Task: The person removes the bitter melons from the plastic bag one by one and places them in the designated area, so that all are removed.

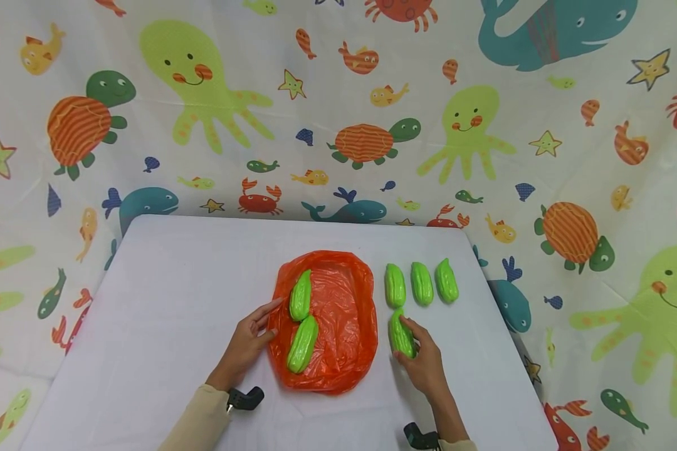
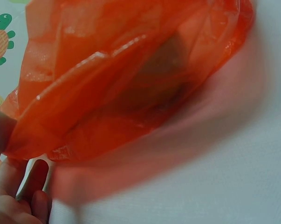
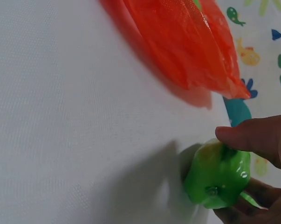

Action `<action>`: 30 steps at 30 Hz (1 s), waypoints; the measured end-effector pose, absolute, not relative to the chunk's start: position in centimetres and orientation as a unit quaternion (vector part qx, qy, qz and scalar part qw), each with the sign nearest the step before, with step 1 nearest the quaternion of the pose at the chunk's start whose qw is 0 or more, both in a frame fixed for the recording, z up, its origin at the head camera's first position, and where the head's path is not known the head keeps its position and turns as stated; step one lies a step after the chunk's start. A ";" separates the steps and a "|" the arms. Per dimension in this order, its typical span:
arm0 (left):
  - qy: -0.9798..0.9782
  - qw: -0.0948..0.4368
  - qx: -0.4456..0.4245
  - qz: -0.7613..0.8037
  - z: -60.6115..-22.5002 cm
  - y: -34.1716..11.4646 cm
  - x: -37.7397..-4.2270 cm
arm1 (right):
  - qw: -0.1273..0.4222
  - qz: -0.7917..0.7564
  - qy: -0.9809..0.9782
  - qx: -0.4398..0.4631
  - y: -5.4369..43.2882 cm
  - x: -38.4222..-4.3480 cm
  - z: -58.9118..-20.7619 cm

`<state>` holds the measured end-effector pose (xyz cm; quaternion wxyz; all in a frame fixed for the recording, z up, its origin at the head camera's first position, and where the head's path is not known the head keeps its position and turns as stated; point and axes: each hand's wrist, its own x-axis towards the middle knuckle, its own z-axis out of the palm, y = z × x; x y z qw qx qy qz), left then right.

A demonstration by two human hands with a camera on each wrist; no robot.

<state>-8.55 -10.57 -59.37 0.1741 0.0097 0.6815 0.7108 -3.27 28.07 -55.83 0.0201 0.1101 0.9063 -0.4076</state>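
Observation:
An open orange-red plastic bag (image 1: 344, 313) lies on the white table, and two bright green ridged gourds (image 1: 303, 344) rest end to end along its left side. My left hand (image 1: 250, 338) pinches the bag's left rim between thumb and fingers, as the left wrist view of the bag (image 2: 107, 93) shows. To the right of the bag, my right hand (image 1: 425, 363) grips another green gourd (image 1: 400, 336) with thumb and fingers on its sides. In the right wrist view the blunt end of this gourd (image 3: 217, 179) faces the camera, close to the tabletop.
Three more green gourds (image 1: 422, 284) lie in a row at the back right, the leftmost just beyond the held one. A white cloth covers the table (image 1: 192, 275). Behind it hangs a curtain (image 1: 293, 138) printed with sea animals.

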 end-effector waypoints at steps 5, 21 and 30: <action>0.678 0.171 0.016 0.715 -59.4 -10.6 -8.5 | 0.011 -0.411 0.906 0.104 28.0 -3.4 -55.5; 0.678 0.173 0.010 0.715 -59.4 -10.6 -8.6 | -0.117 -0.440 0.887 0.078 24.3 -3.4 -53.2; 0.683 0.176 0.005 0.709 -59.3 -10.5 -8.5 | -0.103 -0.489 0.865 0.043 19.8 -3.0 -53.6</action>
